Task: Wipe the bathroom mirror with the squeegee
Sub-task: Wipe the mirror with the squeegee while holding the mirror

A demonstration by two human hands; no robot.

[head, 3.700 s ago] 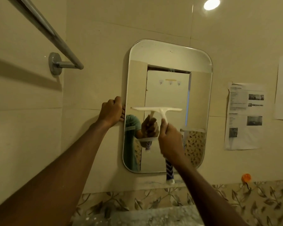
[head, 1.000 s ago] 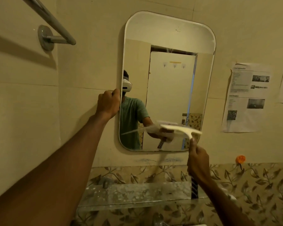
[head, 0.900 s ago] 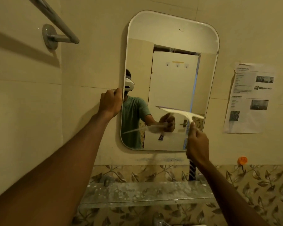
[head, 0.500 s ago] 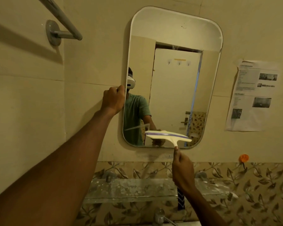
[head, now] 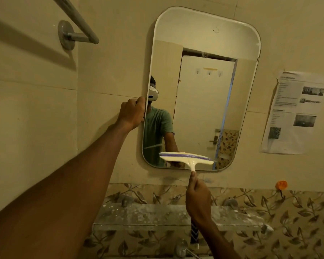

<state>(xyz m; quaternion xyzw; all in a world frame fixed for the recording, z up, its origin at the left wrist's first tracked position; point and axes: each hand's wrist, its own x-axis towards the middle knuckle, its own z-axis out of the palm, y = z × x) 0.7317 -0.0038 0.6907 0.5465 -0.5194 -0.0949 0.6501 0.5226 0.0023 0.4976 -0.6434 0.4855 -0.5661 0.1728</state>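
Two hands are working here. The left hand (head: 132, 114) is curling its fingers round the edge of the mirror (head: 204, 90) at about 9 o'clock. The right hand (head: 198, 200) is gripping the handle of the squeegee (head: 187, 158), fingers wrapped tight. The blade is lying across the glass near 6 o'clock, just above the bottom rim; I cannot tell if it is touching. This wipe is probably ending. The glass is looking clear, though streaks may be hiding. A shelf (head: 157, 214) is sitting below, and a paper (head: 295, 113) is hanging at 3 o'clock.
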